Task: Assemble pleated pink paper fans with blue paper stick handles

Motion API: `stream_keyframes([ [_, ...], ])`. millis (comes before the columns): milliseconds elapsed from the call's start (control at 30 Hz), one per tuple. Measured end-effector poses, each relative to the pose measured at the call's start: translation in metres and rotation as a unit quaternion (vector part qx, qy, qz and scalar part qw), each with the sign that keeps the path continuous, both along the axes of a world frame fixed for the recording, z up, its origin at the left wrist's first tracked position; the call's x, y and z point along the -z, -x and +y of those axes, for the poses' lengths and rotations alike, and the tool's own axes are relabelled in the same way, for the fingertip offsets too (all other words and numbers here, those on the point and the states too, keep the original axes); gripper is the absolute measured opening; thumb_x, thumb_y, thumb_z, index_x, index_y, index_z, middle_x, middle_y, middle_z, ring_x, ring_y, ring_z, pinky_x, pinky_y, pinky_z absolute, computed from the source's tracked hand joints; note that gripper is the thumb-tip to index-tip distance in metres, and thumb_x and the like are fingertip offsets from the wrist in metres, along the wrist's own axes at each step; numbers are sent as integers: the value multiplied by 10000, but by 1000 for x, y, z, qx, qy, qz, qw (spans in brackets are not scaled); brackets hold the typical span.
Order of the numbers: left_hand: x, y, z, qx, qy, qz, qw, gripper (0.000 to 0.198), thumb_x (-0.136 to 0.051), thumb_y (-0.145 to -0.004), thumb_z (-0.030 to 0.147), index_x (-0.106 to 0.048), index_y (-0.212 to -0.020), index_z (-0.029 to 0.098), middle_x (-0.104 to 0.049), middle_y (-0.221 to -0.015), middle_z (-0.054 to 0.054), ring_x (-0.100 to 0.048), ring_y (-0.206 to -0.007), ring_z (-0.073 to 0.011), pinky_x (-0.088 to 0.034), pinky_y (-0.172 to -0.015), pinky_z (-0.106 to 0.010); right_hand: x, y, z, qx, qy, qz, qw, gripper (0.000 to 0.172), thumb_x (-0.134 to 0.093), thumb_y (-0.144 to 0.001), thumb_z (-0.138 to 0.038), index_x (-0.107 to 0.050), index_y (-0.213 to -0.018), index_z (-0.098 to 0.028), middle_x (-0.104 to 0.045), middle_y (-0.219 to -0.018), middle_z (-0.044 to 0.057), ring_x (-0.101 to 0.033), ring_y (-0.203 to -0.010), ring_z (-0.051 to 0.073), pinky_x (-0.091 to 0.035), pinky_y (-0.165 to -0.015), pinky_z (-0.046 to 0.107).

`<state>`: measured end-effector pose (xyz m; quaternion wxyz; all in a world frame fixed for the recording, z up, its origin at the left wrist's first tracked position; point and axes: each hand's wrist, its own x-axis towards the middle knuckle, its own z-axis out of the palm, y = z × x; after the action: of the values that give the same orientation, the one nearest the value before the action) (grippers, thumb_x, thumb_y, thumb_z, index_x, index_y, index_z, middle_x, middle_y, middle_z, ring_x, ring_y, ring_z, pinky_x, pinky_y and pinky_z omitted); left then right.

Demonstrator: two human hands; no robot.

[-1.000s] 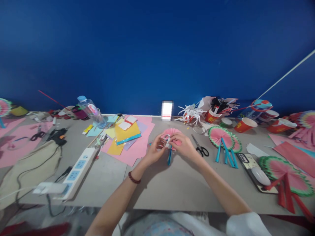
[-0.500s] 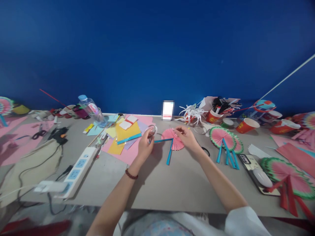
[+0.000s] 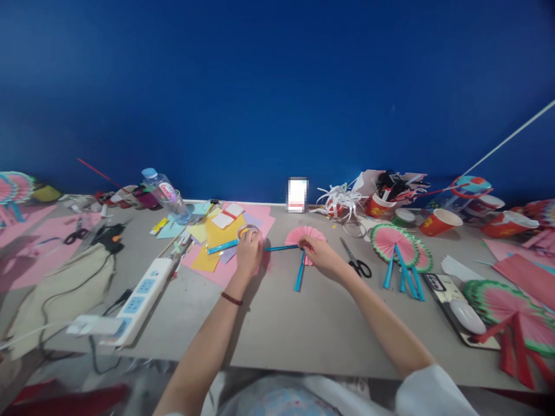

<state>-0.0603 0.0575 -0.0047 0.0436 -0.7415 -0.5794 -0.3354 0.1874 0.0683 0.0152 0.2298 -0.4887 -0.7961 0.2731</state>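
Grey worktop (image 3: 277, 323) runs the width of the view against a deep blue wall (image 3: 277, 86), littered with coloured paper sheets (image 3: 225, 240), a power strip (image 3: 141, 292), a water bottle (image 3: 165, 195), black scissors (image 3: 356, 263), red cups (image 3: 436, 221) and finished green-edged fans (image 3: 392, 242).

At the right edge more fans are cut off by the frame, and a small card at the wall is blurred beyond reading. What the left fingers press under them is partly covered by the hand itself.

Both forearms reach forward from the bottom of the view. The left hand (image 3: 248, 253), a bead bracelet on its wrist, lies palm down on the pink paper with its fingers curled around a tape roll (image 3: 248, 231), set down on the sheets. The right hand (image 3: 318, 254) rests on the worktop with its fingers pinched on the hub of a pink paper fan (image 3: 303, 236), which lies flat between the hands; its two blue handle strips (image 3: 299, 271) splay out, one toward the left hand, one toward the person.
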Motion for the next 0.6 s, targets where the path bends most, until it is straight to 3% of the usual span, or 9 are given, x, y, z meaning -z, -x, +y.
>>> stream_keyframes([
  [100, 2, -17, -8, 72, 17, -22, 997, 240, -425, -860, 94, -597, -1011, 169, -588, -985, -101, -546, -959, -236, -461, -826, -374, 0, 1, -1, -1, -17, -7, 1000, 270, -421, -850, -96, -617, -1014, -184, -683, -990, 62, -614, -901, 176, -448, -830, 308],
  [200, 4, -33, -16, 133, 51, 29, 989, 226, -430, -867, 110, -618, -976, 171, -597, -956, -101, -550, -914, -229, -463, -794, -371, -2, 3, -1, -2, -22, -22, 1000, 273, -414, -856, -89, -617, -1018, -174, -681, -984, 73, -611, -914, 180, -443, -830, 306],
  [433, 6, -38, -17, 124, 81, 59, 987, 218, -461, -867, 127, -645, -971, 180, -615, -941, -96, -559, -915, -225, -451, -786, -357, -8, 6, -6, -5, -24, -59, 998, 289, -406, -862, -77, -599, -1061, -161, -675, -1024, 93, -605, -931, 192, -427, -799, 290],
  [600, 6, -36, -14, 127, 89, 29, 987, 212, -448, -901, 174, -644, -984, 174, -642, -910, -98, -576, -891, -226, -456, -774, -358, -5, 8, -6, -16, -56, -102, 993, 303, -404, -855, -71, -597, -1075, -148, -671, -1006, 108, -596, -942, 215, -411, -806, 297],
])
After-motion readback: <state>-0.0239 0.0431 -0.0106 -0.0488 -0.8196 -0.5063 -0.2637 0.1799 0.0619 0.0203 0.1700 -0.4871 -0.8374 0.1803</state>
